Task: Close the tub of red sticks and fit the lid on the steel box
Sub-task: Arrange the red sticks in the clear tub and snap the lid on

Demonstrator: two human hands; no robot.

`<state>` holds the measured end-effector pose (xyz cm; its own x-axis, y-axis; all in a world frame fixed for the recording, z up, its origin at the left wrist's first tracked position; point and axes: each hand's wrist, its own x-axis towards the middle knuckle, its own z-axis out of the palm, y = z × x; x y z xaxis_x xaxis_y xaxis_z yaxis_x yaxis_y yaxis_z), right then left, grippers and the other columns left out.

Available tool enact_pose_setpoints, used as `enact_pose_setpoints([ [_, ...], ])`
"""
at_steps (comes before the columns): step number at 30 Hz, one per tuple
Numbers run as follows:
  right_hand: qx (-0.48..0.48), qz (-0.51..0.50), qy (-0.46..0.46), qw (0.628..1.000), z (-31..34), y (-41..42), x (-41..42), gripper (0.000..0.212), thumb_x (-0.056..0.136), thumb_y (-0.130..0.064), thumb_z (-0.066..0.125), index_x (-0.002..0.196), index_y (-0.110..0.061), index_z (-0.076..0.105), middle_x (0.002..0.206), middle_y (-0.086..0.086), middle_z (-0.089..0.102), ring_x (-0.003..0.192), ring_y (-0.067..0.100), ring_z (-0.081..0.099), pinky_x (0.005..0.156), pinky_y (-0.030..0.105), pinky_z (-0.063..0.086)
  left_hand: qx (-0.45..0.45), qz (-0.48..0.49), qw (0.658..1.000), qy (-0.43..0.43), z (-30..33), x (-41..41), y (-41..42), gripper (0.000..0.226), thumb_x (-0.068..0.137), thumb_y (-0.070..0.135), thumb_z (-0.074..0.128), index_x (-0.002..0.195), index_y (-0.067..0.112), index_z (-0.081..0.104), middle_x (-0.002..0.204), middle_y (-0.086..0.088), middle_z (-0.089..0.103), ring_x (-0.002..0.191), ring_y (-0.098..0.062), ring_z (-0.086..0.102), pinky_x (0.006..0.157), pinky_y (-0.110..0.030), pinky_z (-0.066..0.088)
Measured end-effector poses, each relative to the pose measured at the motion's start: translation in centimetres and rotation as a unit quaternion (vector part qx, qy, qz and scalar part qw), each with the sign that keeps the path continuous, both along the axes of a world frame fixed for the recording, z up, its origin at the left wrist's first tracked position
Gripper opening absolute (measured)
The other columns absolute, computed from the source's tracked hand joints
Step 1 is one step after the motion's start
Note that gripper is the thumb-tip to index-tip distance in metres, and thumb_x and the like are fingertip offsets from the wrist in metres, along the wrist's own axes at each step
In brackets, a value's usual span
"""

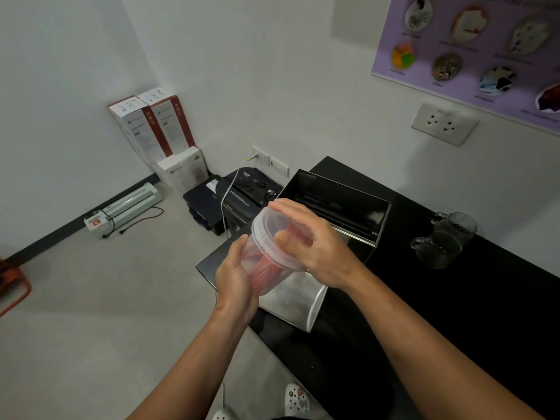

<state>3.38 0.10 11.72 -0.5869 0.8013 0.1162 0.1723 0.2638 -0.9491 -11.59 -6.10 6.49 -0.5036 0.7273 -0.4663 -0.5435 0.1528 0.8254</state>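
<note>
A clear plastic tub full of red sticks is held in the air, tilted away from me. My left hand wraps around its lower body. My right hand lies flat against the clear round lid, which sits at the tub's mouth. Behind them on the black table stands the open steel box, its dark inside showing. A flat steel lid lies on the table just below the tub, partly hidden by my hands.
The black table runs along the right wall, with clear glass mugs toward its far right. On the floor to the left are a black shredder, a printer, white boxes and a laminator.
</note>
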Motion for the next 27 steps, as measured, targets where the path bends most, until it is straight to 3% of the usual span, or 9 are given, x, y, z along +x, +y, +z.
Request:
enact_pose_setpoints([
  [3,-0.091,-0.037,0.000,0.995,0.0,0.8,0.5,0.071,0.092,-0.074,0.049,0.147,-0.030,0.061,0.151,-0.011,0.060,0.138,-0.002,0.054,0.120,0.032,0.040,-0.008,0.000,0.999,-0.040,0.5,-0.4,-0.2,0.044,0.081,0.043,0.067,0.106,0.010,0.082,0.107,-0.027,0.078,0.103,-0.050,0.074,0.092,-0.071,0.055],
  [6,-0.143,-0.071,-0.021,0.987,-0.8,0.9,0.6,0.049,0.104,-0.061,0.045,0.113,-0.027,0.079,0.102,-0.002,0.080,0.094,0.014,0.076,0.092,0.040,0.057,0.011,-0.017,0.998,-0.054,0.7,-0.7,-0.3,0.065,0.080,0.046,0.062,0.127,0.001,0.072,0.129,-0.031,0.070,0.119,-0.051,0.069,0.102,-0.074,0.050],
  [8,-0.166,-0.093,-0.010,0.982,-1.2,0.7,0.6,0.048,0.102,-0.057,0.050,0.101,-0.021,0.080,0.089,0.012,0.078,0.078,0.033,0.074,0.077,0.049,0.060,0.016,-0.035,0.999,-0.031,0.7,-0.6,-0.5,0.056,0.084,0.045,0.060,0.117,0.004,0.077,0.120,-0.030,0.074,0.110,-0.046,0.072,0.104,-0.071,0.051],
  [11,-0.161,-0.118,0.009,0.980,-1.7,0.4,1.0,0.051,0.094,-0.062,0.052,0.099,-0.021,0.081,0.097,0.022,0.078,0.092,0.046,0.075,0.085,0.058,0.061,0.004,-0.061,0.993,0.105,0.2,-0.7,-0.6,0.029,0.097,0.037,0.059,0.090,0.025,0.084,0.096,-0.005,0.081,0.095,-0.026,0.075,0.087,-0.051,0.061],
  [15,-0.156,-0.153,0.010,0.976,-2.0,0.6,2.4,0.052,0.091,-0.063,0.053,0.090,-0.018,0.080,0.084,0.020,0.076,0.075,0.036,0.077,0.065,0.044,0.063,0.019,-0.090,0.969,0.230,0.4,-1.5,-0.2,0.022,0.101,0.036,0.062,0.107,0.025,0.081,0.108,-0.005,0.079,0.106,-0.027,0.074,0.098,-0.049,0.060],
  [17,-0.134,-0.169,-0.004,0.976,-2.2,0.8,3.3,0.048,0.098,-0.058,0.052,0.085,-0.020,0.079,0.079,0.014,0.076,0.068,0.022,0.076,0.064,0.034,0.061,0.055,-0.122,0.955,0.266,1.3,-1.5,-0.2,0.030,0.094,0.049,0.059,0.103,0.031,0.082,0.099,-0.001,0.079,0.097,-0.020,0.073,0.093,-0.041,0.060],
  [19,-0.121,-0.184,-0.013,0.975,-2.3,0.8,4.3,0.045,0.102,-0.053,0.052,0.085,-0.021,0.079,0.076,0.014,0.074,0.066,0.020,0.074,0.064,0.034,0.060,0.098,-0.182,0.933,0.295,2.4,-0.9,-0.2,0.033,0.091,0.053,0.057,0.104,0.035,0.082,0.097,0.002,0.079,0.094,-0.015,0.074,0.087,-0.031,0.060],
  [22,-0.122,-0.206,-0.009,0.971,-2.1,0.4,6.0,0.037,0.105,-0.046,0.053,0.091,-0.023,0.080,0.075,0.015,0.073,0.065,0.027,0.074,0.059,0.035,0.061,0.120,-0.249,0.907,0.319,3.4,0.4,0.4,0.023,0.095,0.041,0.063,0.109,0.041,0.081,0.100,0.003,0.080,0.094,-0.020,0.074,0.083,-0.025,0.062],
  [27,-0.116,-0.248,-0.035,0.961,-2.2,-0.5,9.9,0.026,0.106,-0.039,0.057,0.101,-0.032,0.082,0.075,0.009,0.075,0.065,0.031,0.074,0.057,0.037,0.061,0.117,-0.323,0.883,0.321,3.1,2.9,1.4,0.026,0.100,0.017,0.066,0.112,0.035,0.080,0.097,-0.015,0.078,0.089,-0.028,0.073,0.080,-0.028,0.063],
])
